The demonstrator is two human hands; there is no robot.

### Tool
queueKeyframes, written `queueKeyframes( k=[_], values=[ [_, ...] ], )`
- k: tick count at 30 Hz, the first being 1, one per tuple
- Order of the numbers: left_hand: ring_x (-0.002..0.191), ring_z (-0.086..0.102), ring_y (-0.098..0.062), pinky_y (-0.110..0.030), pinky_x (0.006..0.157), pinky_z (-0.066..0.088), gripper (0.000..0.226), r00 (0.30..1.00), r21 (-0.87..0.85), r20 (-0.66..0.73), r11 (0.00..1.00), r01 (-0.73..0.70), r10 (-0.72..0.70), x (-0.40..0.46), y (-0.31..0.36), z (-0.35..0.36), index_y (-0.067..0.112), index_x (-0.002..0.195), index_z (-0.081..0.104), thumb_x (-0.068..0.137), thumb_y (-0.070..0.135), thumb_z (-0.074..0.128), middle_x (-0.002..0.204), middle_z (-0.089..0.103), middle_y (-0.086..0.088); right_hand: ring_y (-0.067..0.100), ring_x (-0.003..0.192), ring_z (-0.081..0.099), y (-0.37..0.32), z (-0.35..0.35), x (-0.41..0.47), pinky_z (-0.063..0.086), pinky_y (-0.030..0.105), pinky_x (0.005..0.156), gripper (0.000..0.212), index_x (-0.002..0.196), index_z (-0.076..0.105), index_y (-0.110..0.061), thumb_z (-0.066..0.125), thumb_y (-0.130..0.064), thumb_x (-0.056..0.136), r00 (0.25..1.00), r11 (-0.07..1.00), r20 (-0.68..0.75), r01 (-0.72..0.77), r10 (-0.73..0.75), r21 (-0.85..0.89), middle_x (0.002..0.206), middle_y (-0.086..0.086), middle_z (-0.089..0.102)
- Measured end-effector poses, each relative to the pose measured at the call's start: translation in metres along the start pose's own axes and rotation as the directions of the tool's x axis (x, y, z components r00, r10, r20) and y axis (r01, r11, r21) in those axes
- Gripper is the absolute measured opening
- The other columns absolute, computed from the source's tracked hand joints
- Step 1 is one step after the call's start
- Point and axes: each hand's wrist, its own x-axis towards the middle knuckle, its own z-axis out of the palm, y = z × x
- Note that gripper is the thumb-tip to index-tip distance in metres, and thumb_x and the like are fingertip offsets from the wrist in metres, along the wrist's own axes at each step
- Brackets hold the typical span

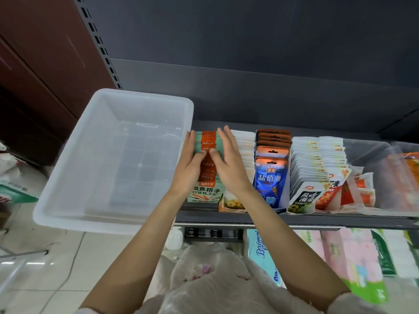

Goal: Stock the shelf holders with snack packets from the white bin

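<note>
The left hand (189, 164) and right hand (229, 164) cover the middle of the green-and-orange packet row (207, 184). The right frame edge crops the clear packets (405, 175).

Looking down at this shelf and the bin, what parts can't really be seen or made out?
All in the head view:
- Green-and-orange packets: middle of the row is covered by the left hand and right hand.
- White packets: front of the row is behind the right wrist.
- Clear holders at the right: cut off by the frame edge, contents blurred.
- White bin: looks empty; its translucent floor shows only vague shapes beneath.
</note>
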Motion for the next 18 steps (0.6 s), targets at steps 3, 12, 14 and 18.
queueKeyframes(
  k=[3,12,14,18],
  values=[
    [0.136,0.032,-0.01,-0.04,0.112,0.031,0.055,1.0,0.009,0.019,1.0,0.001,-0.001,0.002,0.001,0.001,0.033,0.149,0.008,0.102,0.022,0.032,0.155,0.02,0.007,0.017,0.134,0.034,0.007,-0.001,0.006,0.035,0.023,0.107,0.04,0.14,0.042,-0.011,0.042,-0.017,0.1,0.982,0.947,-0.088,0.134,-0.166,-0.293,0.146,0.008,0.034],
    [0.133,0.028,-0.001,-0.026,0.111,0.028,0.055,1.0,0.06,-0.004,0.998,-0.013,0.013,0.001,0.008,0.003,0.032,0.15,0.007,0.102,0.027,0.033,0.156,0.014,0.012,0.022,0.103,0.059,0.001,-0.024,0.031,0.05,0.033,0.088,0.026,0.118,0.064,-0.013,0.054,-0.011,0.094,0.961,0.882,-0.009,0.251,-0.277,-0.398,0.111,0.01,0.063],
    [0.136,0.023,-0.001,-0.02,0.107,0.023,0.057,0.999,0.172,-0.025,0.984,-0.038,0.043,0.002,0.011,0.002,0.029,0.151,0.005,0.101,0.034,0.032,0.157,0.009,0.012,0.019,0.096,0.06,0.002,-0.029,0.037,0.051,0.034,0.084,0.025,0.116,0.065,-0.014,0.057,-0.013,0.093,0.954,0.867,-0.007,0.271,-0.301,-0.419,0.107,0.007,0.065],
    [0.137,0.005,0.005,-0.015,0.105,0.011,0.059,0.989,0.338,-0.048,0.934,-0.115,0.139,-0.001,0.018,-0.005,0.027,0.15,0.006,0.1,0.04,0.033,0.158,0.001,0.012,0.017,0.1,0.054,0.001,-0.041,0.052,0.048,0.033,0.082,0.026,0.118,0.062,-0.015,0.053,-0.015,0.094,0.934,0.805,0.037,0.326,-0.355,-0.496,0.105,0.001,0.067]
  ],
)
